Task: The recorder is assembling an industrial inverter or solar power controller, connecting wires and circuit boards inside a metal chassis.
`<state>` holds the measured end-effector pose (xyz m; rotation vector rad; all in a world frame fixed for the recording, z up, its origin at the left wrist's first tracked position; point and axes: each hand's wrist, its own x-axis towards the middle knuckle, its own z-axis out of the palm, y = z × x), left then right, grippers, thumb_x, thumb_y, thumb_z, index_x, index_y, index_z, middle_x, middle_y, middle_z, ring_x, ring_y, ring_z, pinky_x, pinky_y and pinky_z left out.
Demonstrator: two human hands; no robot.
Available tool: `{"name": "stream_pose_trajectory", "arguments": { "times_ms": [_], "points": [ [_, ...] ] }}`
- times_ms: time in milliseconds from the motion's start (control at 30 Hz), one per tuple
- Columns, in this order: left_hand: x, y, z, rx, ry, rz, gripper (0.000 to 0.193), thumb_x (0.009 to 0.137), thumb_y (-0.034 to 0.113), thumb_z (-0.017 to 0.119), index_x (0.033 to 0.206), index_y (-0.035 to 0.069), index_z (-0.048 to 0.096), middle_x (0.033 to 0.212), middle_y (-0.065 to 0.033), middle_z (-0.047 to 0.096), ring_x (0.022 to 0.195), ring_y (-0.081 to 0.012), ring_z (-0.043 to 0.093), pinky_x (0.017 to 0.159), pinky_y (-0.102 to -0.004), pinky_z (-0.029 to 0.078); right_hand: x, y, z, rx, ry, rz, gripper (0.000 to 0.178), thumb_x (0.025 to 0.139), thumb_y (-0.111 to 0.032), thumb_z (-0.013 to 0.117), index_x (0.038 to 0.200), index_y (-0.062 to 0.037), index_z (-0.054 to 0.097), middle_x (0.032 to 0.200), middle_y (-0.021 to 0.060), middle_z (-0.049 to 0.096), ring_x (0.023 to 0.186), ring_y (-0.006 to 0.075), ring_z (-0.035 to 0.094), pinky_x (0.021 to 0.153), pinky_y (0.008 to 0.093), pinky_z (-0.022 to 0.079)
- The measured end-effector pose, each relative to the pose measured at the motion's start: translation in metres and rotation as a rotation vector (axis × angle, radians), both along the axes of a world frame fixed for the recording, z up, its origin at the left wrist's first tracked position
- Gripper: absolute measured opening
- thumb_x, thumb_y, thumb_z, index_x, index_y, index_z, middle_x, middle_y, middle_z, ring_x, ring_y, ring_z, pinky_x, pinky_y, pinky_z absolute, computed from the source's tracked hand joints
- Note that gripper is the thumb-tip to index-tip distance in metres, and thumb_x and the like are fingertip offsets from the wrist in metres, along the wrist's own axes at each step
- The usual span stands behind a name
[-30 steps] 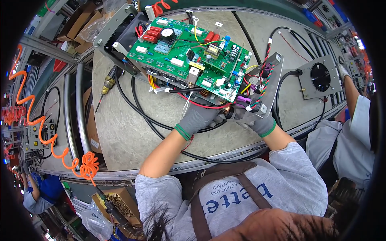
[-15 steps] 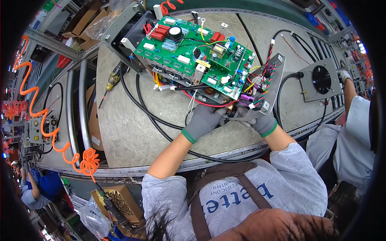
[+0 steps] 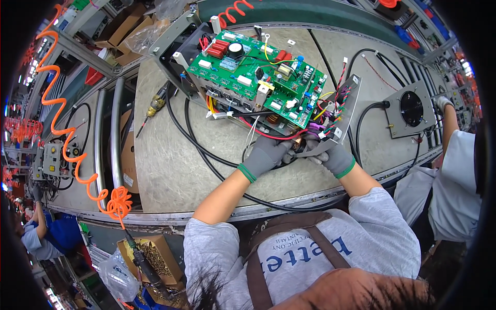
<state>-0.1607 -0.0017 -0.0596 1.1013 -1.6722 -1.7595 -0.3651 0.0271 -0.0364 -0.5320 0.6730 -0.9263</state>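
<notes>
An open electrical unit with a green circuit board on top lies on the bench, a grey metal end panel standing at its right end. At the panel's lower corner, both gloved hands meet around a small dark and brass-coloured fitting. My left hand pinches at the fitting from the left, its fingertips partly hidden. My right hand is closed round the panel's lower edge, with some fingers behind it. Red, black and purple wires run just above the hands.
A screwdriver lies left of the unit, near looping black cables. To the right is a panel with a round fan, with a co-worker's gloved hand beyond. An orange coiled hose hangs at left above a box of screws.
The whole view has shifted slightly, moving the unit's left end right and down in the picture. The end panel leans a little differently; both hands stay at the same fitting.
</notes>
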Motion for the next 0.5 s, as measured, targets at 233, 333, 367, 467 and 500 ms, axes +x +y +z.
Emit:
{"name": "stream_pose_trajectory", "arguments": {
  "times_ms": [233,333,367,467,500],
  "points": [
    [-0.005,0.014,-0.003,0.085,-0.002,0.025,0.026,0.092,0.022,0.056,0.103,0.0,0.063,0.068,-0.0054,0.064,0.052,-0.012,0.061,0.044,-0.0245,0.045,0.002,-0.002,0.0,-0.053,-0.001,0.02,0.034,0.092,-0.036,0.051,0.086,-0.0046,0.061,0.055,0.0078,0.058,0.028,0.012,0.041,0.025,0.0265,0.032],
    [-0.004,0.009,0.001,0.334,0.135,0.134,0.03,0.09,0.018,0.056,0.115,0.003,0.061,0.081,-0.0051,0.066,0.053,-0.0062,0.057,0.043,-0.0207,0.043,0.001,-0.001,0.002,-0.014,0.013,0.0,0.034,0.092,-0.037,0.05,0.085,-0.0053,0.06,0.05,0.0066,0.055,0.027,0.0123,0.04,0.025,0.0268,0.032],
    [-0.004,0.007,0.003,0.338,0.135,0.12,0.03,0.09,0.018,0.056,0.115,0.003,0.061,0.081,-0.0051,0.066,0.053,-0.0062,0.057,0.043,-0.0207,0.043,0.001,-0.001,0.002,0.023,0.043,-0.023,0.035,0.092,-0.038,0.05,0.084,-0.0055,0.06,0.049,0.0062,0.054,0.027,0.0124,0.04,0.025,0.0268,0.032],
    [-0.004,-0.001,0.009,0.208,0.096,0.096,0.033,0.088,0.023,0.06,0.118,0.008,0.062,0.087,-0.0048,0.067,0.052,-0.0078,0.057,0.042,-0.0222,0.044,0.0,-0.001,0.0,0.031,0.036,-0.011,0.036,0.091,-0.039,0.049,0.084,-0.0056,0.06,0.048,0.0057,0.054,0.027,0.0125,0.04,0.025,0.0271,0.033],
    [-0.003,-0.003,0.01,0.21,0.081,0.126,0.033,0.088,0.023,0.06,0.118,0.008,0.062,0.087,-0.0048,0.067,0.052,-0.0078,0.057,0.042,-0.0222,0.044,0.0,-0.001,-0.001,-0.005,-0.003,0.015,0.036,0.091,-0.039,0.049,0.084,-0.0054,0.06,0.048,0.0057,0.054,0.027,0.0126,0.04,0.025,0.0274,0.033]
  ]
}}
